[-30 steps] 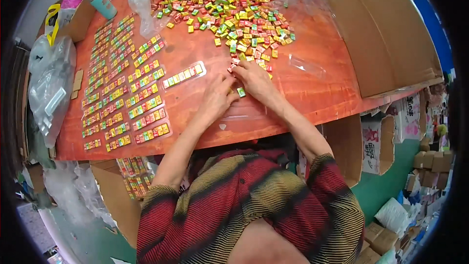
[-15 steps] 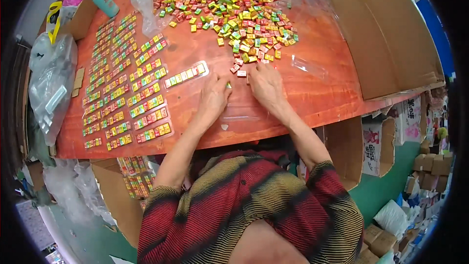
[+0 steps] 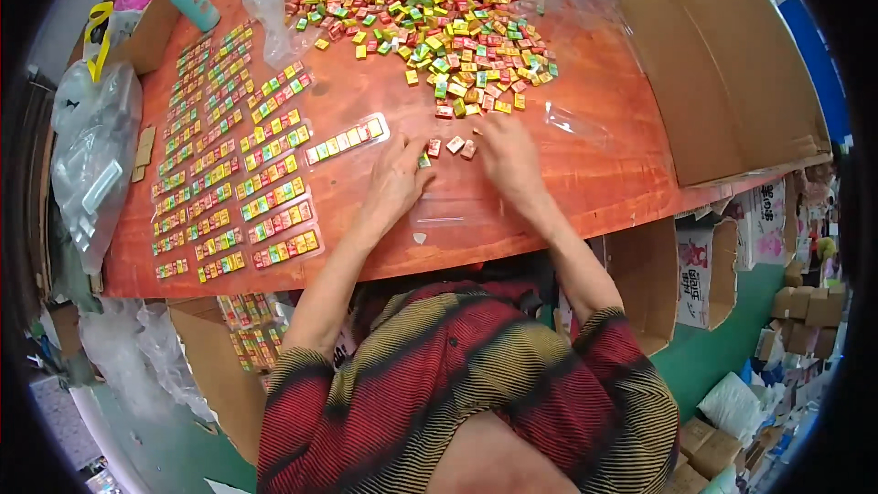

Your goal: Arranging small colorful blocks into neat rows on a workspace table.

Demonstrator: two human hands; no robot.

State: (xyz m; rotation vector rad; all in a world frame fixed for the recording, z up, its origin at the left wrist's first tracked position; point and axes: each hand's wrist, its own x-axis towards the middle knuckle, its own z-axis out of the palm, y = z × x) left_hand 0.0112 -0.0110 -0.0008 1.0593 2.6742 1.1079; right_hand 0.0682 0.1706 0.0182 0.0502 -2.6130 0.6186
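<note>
My red-orange table (image 3: 585, 174) is the biggest thing here, and its near edge runs right in front of my tummy. A tall brown cardboard box (image 3: 722, 64) stands along its right edge. A huge pile of tiny boxes (image 3: 412, 9) spreads from the far edge toward the middle, all red, yellow, green and orange. Rows of filled packs (image 3: 272, 198) cover the table's left side, all the way down to the near edge. By the left edge there is a puffy clear bag (image 3: 96, 155) with a small black mark. Below the right part of the near edge sits a white carton (image 3: 695, 274) with big dark writing and a pink picture. My left hand (image 3: 400, 178) and right hand (image 3: 512, 155) are apart over the middle. The right one's fingers are bent, and I cannot tell if they hold anything. One clear tray (image 3: 347, 140) with a line of little boxes lies left of my left hand. A green box (image 3: 423, 161) is at my left fingertips, but I cannot tell if they pinch it. Three loose red-and-white boxes (image 3: 455, 144) lie between my hands, near the pile's tip. Their print is too small to read.
</note>
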